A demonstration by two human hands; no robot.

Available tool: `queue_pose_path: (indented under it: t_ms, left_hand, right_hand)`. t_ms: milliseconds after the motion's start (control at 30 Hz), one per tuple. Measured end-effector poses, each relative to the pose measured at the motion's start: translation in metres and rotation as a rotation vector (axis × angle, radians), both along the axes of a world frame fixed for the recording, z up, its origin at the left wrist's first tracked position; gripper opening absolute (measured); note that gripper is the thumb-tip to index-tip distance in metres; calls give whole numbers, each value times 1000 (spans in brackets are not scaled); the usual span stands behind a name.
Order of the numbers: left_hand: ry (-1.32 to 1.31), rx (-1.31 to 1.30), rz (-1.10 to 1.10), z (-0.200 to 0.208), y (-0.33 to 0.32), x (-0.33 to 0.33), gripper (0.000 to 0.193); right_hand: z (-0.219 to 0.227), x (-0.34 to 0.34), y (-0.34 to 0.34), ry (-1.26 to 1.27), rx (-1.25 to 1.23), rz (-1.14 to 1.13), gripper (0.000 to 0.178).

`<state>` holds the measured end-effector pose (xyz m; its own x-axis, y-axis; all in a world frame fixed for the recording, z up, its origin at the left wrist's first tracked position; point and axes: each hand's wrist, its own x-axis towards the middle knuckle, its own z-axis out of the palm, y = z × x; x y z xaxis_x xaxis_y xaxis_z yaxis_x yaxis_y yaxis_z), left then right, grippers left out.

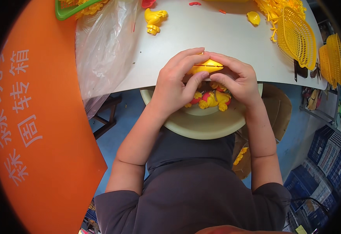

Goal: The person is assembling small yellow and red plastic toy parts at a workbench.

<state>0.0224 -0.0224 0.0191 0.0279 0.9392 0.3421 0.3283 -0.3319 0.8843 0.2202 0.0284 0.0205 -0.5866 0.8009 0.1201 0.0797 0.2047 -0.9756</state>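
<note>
Between my two hands, over the near edge of the white table (170,43), is a yellow plastic toy part (211,67) with a dark seam running along it. My left hand (176,80) is closed round its left side, thumb below and fingers on top. From the right, my right hand (238,76) pinches the other end with curled fingers. Much of the part is hidden by the fingers. Right beneath them, a cream basin (201,130) at my lap holds several yellow-and-red toy figures (217,100).
On the table lie a yellow toy piece (153,20) and a small yellow shell part (253,18). A yellow mesh basket (296,39) and a heap of yellow parts (273,9) stand at right. Clear plastic bag (104,46) and orange sheet (57,128) fill the left; a cardboard box (277,109) sits below.
</note>
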Motion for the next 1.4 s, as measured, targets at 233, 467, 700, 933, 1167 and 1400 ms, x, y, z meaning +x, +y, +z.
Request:
queue_pose_path:
  t_ms: [233,467,700,933,1167,1400]
  left_hand:
    - [-47,-106,-63,-4,-2,-1,34]
    - [-68,-61,-61,-13,1,-3,34]
    - [-142,-81,-48,-17,-1,-1,30]
    - [-310,-134,-81,-16,7,-3,38]
    - [-161,-138,-126,-10,1,-4,43]
    - [-62,-29,28,-8,2,9,40]
  right_hand:
    - [-5,-3,-2,129,-15,-78,34]
    - [-1,0,4,17,11,-1,36]
    - [-5,-3,2,-45,261,-56,32]
    - [-4,-5,-4,19,51,-128,32]
    - [-3,-6,-4,114,-111,-117,35]
    - [1,-6,-4,50,-61,-135,32]
